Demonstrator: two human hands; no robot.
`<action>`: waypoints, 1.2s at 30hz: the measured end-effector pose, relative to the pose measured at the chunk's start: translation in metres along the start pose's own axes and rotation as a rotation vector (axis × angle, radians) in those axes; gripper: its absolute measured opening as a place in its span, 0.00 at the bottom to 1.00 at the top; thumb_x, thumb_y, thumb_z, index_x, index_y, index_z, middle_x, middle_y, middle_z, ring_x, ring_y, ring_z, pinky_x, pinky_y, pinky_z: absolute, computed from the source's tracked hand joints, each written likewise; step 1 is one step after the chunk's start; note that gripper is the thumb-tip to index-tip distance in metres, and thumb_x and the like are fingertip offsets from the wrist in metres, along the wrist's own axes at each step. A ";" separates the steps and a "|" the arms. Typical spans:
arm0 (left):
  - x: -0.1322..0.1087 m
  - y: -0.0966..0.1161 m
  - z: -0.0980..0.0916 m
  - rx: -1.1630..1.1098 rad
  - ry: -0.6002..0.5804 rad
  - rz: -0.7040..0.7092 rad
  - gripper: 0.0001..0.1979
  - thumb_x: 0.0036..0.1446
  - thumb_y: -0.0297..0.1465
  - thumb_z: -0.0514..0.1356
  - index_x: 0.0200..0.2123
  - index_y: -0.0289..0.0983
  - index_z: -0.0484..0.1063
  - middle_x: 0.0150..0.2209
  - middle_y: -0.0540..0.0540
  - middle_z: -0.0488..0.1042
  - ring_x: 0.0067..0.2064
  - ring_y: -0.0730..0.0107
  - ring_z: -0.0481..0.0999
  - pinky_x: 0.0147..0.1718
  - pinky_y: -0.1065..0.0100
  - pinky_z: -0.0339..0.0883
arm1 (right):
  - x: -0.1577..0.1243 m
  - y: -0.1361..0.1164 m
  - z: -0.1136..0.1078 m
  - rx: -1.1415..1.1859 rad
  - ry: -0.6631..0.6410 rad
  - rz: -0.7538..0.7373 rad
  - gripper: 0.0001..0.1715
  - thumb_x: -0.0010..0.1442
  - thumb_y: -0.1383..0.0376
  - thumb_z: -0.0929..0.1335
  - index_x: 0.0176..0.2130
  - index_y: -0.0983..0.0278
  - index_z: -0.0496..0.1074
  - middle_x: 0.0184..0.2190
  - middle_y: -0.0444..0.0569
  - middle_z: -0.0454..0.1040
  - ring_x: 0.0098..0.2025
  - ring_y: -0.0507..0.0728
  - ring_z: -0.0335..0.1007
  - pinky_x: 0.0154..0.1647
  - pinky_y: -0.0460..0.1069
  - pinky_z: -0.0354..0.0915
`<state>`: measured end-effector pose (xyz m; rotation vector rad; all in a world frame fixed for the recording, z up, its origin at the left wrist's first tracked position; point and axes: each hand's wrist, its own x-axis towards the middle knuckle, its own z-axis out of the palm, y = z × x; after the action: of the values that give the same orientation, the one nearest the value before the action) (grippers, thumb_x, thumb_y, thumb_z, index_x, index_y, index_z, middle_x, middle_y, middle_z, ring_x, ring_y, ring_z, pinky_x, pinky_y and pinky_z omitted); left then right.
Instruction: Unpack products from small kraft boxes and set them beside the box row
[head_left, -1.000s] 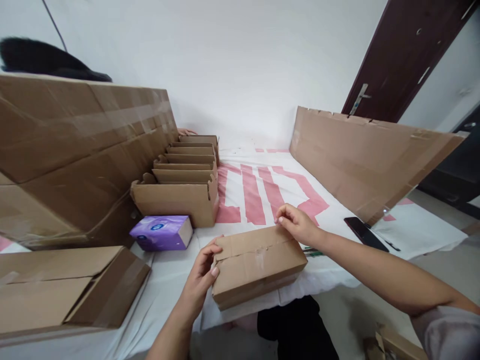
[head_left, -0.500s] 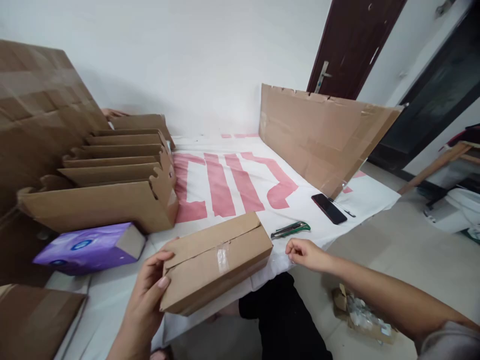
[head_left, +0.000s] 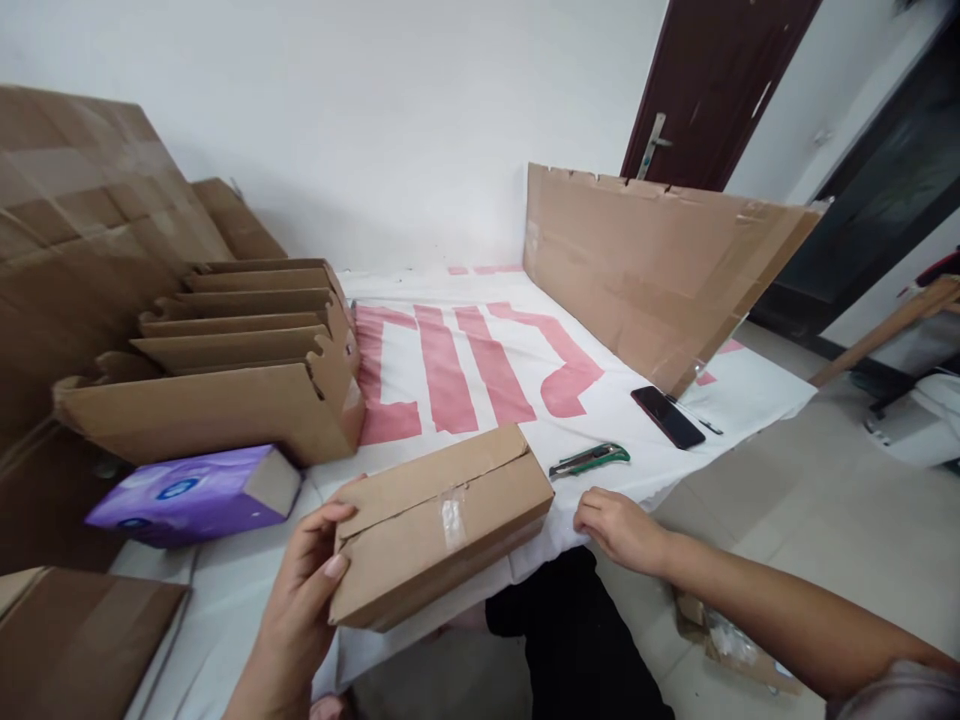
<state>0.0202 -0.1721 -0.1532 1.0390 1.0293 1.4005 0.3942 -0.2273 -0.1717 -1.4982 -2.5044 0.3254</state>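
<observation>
A closed cardboard box point(head_left: 420, 540) with clear tape across its top seam rests at the table's front edge, slightly tilted in view. My left hand point(head_left: 315, 565) grips its left end, thumb on the near side and fingers over the far side. To the right of the box, at the cloth's edge, my right hand point(head_left: 619, 530) is closed with its fingers curled, apart from the box. Nothing shows in those fingers. Just beyond that hand lies a green utility knife point(head_left: 592, 458) on the cloth.
Upright cardboard dividers point(head_left: 232, 340) stand in a box at the left, behind a purple tissue pack point(head_left: 199, 495). Another carton point(head_left: 82, 640) sits at the lower left. A phone point(head_left: 667, 417) lies at the right before a large cardboard panel point(head_left: 660, 270). Red tape strips point(head_left: 495, 370) mark the white cloth.
The other person's hand and the cardboard piece at the back left are gone from their place; a cardboard flap now shows behind the large panel. My right hand has lowered slightly.
</observation>
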 end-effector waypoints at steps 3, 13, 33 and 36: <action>-0.001 0.001 0.000 0.010 -0.003 0.000 0.22 0.42 0.45 0.68 0.39 0.44 0.68 0.56 0.46 0.69 0.64 0.46 0.60 0.57 0.54 0.58 | 0.000 -0.003 -0.001 0.098 0.087 0.071 0.12 0.57 0.76 0.63 0.34 0.64 0.72 0.32 0.49 0.72 0.36 0.56 0.68 0.37 0.49 0.65; -0.009 0.012 0.013 0.034 0.057 -0.042 0.23 0.42 0.48 0.67 0.40 0.46 0.68 0.56 0.49 0.69 0.65 0.47 0.57 0.63 0.51 0.49 | 0.020 -0.015 0.029 0.012 0.145 -0.006 0.10 0.60 0.73 0.63 0.38 0.64 0.73 0.33 0.51 0.70 0.38 0.58 0.66 0.38 0.51 0.65; -0.009 0.024 0.024 0.067 0.130 -0.124 0.23 0.34 0.49 0.69 0.35 0.49 0.69 0.52 0.56 0.73 0.63 0.45 0.59 0.62 0.50 0.54 | -0.038 0.046 0.015 0.101 0.338 0.257 0.08 0.63 0.70 0.63 0.36 0.63 0.72 0.32 0.49 0.71 0.38 0.57 0.68 0.40 0.51 0.66; -0.009 0.026 0.026 0.064 0.143 -0.123 0.23 0.33 0.48 0.69 0.34 0.49 0.69 0.53 0.55 0.73 0.64 0.42 0.57 0.63 0.47 0.52 | -0.049 0.041 0.018 0.104 0.357 0.232 0.10 0.65 0.69 0.61 0.35 0.63 0.71 0.32 0.50 0.70 0.38 0.58 0.66 0.40 0.52 0.65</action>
<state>0.0392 -0.1818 -0.1226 0.9158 1.2292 1.3637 0.4464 -0.2532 -0.2035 -1.6418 -2.0171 0.1980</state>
